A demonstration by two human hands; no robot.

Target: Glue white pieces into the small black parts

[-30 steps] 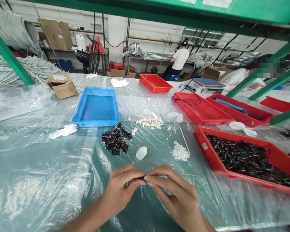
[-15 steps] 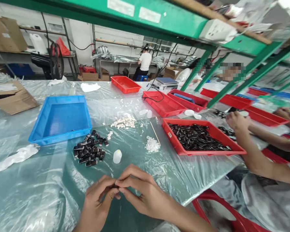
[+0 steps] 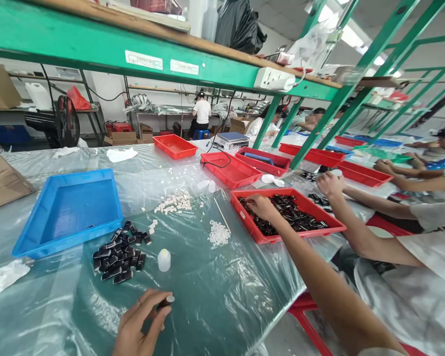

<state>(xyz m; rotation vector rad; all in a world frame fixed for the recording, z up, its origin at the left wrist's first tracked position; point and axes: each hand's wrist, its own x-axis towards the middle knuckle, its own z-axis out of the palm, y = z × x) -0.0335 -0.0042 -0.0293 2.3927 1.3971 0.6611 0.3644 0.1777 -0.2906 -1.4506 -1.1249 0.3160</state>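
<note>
Left hand point(image 3: 139, 324) fingers pinch one capped black part point(image 3: 165, 301) near the done pile point(image 3: 119, 252), right hand point(image 3: 261, 206) fingers dig into the far-right red tray point(image 3: 252, 232), still full.

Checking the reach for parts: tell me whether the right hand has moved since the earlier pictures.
Yes. The right hand has left the left hand near the small white bottle and reached away to the right, into the red tray of black parts.

A heap of black parts point(image 3: 119, 254) lies before the blue tray point(image 3: 33, 236), left of the small bottle point(image 3: 163, 260).
</note>
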